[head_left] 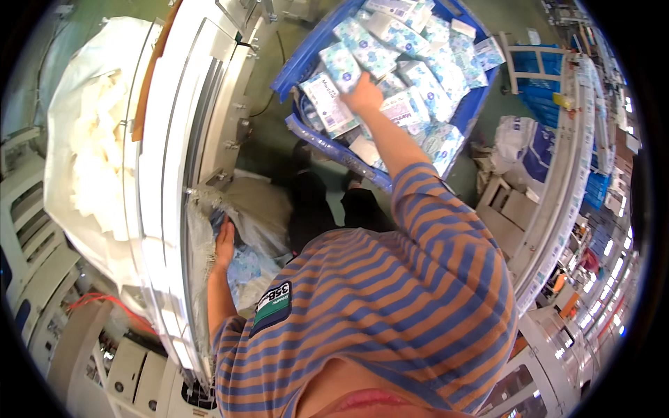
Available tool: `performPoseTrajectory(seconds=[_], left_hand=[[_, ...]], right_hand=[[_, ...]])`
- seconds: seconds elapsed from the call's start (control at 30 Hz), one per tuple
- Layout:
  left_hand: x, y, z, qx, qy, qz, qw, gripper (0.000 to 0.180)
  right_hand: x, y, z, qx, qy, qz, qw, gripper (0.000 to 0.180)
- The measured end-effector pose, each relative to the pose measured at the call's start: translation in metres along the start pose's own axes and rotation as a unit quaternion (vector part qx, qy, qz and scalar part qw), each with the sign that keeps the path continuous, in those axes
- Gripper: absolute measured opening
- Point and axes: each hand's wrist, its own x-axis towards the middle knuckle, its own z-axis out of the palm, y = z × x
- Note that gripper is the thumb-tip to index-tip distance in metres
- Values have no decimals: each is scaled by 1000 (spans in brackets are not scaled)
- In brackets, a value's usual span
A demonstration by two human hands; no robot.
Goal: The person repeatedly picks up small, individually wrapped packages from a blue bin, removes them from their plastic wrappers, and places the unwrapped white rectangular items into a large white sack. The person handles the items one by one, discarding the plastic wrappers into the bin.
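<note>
My right hand [363,95] reaches forward into a blue plastic crate [362,167] heaped with soft packs in white and pale-blue floral film. Its fingers close on the near end of one soft pack [340,67], partly covering it. Low on the left, my left hand [224,244] rests against the inner side of an open pale sack [203,240], fingers stretched out. Beside those fingers, crumpled blue-and-white film [244,268] lies in the sack. A small dark-blue piece at the fingertips is too unclear to name.
A long white machine frame [171,174] runs along my left. Beyond it hangs a large translucent bag [104,153] of whitish material. On the right are a white-and-blue sack [519,150], cardboard boxes [498,216] and a curved conveyor rail [575,167]. Blue crates [540,83] stand farther back.
</note>
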Motion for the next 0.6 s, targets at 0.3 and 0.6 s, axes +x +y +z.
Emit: performPoseTrajectory(seconds=[0.3,0.6], left_hand=[[-87,254,35,-217,136,367,894,58],[-95,373,97,-232,13,543,807,73]], right_hand=[[-109,82,-122,457,-218,-299,809,88],[-210,68,-212,627,-164,-444,618,74]])
